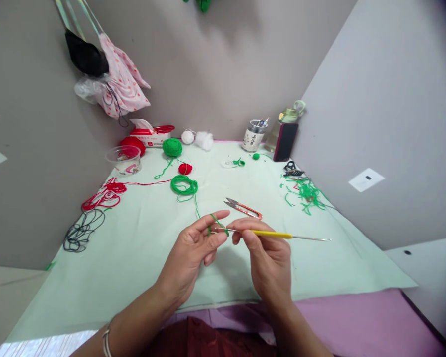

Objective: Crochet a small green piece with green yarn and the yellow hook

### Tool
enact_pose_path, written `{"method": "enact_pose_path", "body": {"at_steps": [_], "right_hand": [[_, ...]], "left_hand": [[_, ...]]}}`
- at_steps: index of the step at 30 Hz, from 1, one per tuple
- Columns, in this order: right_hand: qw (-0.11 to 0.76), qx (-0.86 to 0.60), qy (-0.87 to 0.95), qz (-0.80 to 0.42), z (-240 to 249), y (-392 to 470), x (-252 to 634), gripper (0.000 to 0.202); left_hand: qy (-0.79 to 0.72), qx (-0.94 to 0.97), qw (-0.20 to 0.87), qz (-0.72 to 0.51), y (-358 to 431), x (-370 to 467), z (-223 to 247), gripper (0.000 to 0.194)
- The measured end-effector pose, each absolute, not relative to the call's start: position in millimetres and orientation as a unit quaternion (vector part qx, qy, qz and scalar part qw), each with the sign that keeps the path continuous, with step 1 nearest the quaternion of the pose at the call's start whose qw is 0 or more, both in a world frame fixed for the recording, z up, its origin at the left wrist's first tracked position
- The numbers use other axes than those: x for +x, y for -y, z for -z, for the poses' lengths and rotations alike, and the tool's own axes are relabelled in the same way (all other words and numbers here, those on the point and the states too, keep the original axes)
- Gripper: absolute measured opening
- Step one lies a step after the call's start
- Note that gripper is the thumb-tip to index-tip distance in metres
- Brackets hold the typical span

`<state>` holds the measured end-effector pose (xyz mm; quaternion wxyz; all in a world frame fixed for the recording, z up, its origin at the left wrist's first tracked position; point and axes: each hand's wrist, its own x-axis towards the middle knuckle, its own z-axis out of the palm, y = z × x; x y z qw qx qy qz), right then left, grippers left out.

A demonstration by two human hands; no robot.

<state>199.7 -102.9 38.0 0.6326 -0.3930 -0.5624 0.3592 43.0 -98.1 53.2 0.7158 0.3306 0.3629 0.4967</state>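
Note:
My left hand (198,243) pinches a small piece of green yarn (227,231) between thumb and fingers, with a strand running over its raised index finger. In my right hand (269,258) is a crochet hook (273,234) with a yellow grip, held like a pen. The hook's metal tip points left and meets the green yarn at my left fingertips. From there the strand leads back to a loose green coil (184,185) on the table. Just beyond my hands lie thread snips (243,208) with orange handles.
Red yarn (104,193) and dark cord (82,230) lie at the left. A plastic tub (124,161), a tissue box (150,136) and a green ball (172,147) stand behind. Green scraps (308,193), a phone (286,142), a bottle (288,119) and a pen holder (254,136) are at the right.

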Motion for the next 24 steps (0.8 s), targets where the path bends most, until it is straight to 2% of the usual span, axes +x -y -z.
{"method": "enact_pose_path", "body": {"at_steps": [3,6,8,10,12,15,20,24], "right_hand": [[0.625,-0.393,0.606,-0.295,-37.4,105.6,196.5,0.024],[0.601,-0.383,0.686,-0.145,-30.0,108.5,195.5,0.034],[0.593,-0.38,0.704,-0.091,-25.2,108.8,197.6,0.036],[0.617,-0.395,0.668,-0.131,-24.4,107.2,201.2,0.031],[0.651,-0.4,0.603,-0.23,-27.8,104.5,204.0,0.023],[0.653,-0.361,0.568,-0.348,-35.5,101.1,203.1,0.018],[0.63,-0.366,0.581,-0.363,-36.4,98.6,199.0,0.015],[0.627,-0.347,0.523,-0.461,-30.5,95.8,205.7,0.017]], "left_hand": [[-0.365,0.317,0.714,-0.506,99.7,45.5,-52.7,0.045],[-0.352,0.29,0.732,-0.506,101.2,47.5,-50.5,0.047],[-0.331,0.262,0.766,-0.485,100.4,46.6,-49.1,0.044],[-0.315,0.235,0.79,-0.471,98.1,44.2,-48.7,0.039],[-0.314,0.223,0.789,-0.48,95.9,42.0,-49.7,0.036],[-0.323,0.252,0.764,-0.499,96.2,42.2,-52.3,0.04],[-0.344,0.3,0.742,-0.49,99.6,45.6,-53.9,0.043],[-0.359,0.321,0.733,-0.48,97.7,40.9,-53.9,0.04]]}}
